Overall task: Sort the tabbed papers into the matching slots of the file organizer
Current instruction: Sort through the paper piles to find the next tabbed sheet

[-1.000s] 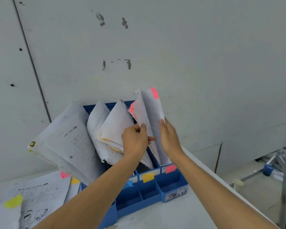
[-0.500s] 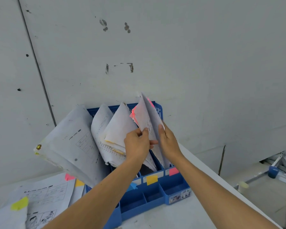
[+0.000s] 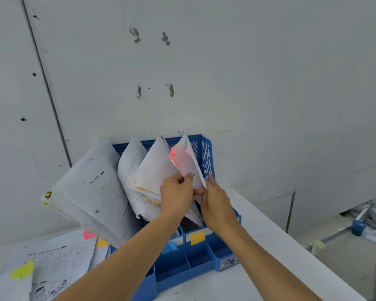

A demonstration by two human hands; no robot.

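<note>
- The blue file organizer (image 3: 207,153) stands on the white counter (image 3: 269,246) with its back against the wall (image 3: 248,83), so there is no room behind it; open room lies only above and toward the person.
- The counter's right edge runs diagonally just beside the organizer's right side, with floor beyond it.
- The pink-tabbed papers (image 3: 186,161) stand in the organizer's rightmost slot, tilted, their top corner reaching above the perforated side wall.
- To the left, two more bundles of white sheets (image 3: 152,170) fan out of the middle slots, and a large bundle (image 3: 91,192) leans far out over the organizer's left edge, overhanging the counter.
- A yellow tab (image 3: 197,237) and a blue tab (image 3: 169,247) mark the slot fronts; the right forearm covers the label of the rightmost slot.
- Low front compartments (image 3: 189,263) sit between the slots and the person.
- Loose printed sheets (image 3: 59,257) lie on the counter at the left, carrying a pink tab (image 3: 87,234) and a yellow-green sticky note (image 3: 22,270).
- A blue cup (image 3: 358,224) sits on the floor at the far right, well apart.
- The left hand (image 3: 178,192) reaches in from below; its grip is narrow, fingers curled, pinching the lower edge of the pink-tabbed papers.
- The right hand (image 3: 217,205) is just beside it, back toward the camera, fingers fairly straight and laid along the papers' right face, with nothing clasped in its grip.
- Both forearms cross over the front compartments.
</note>
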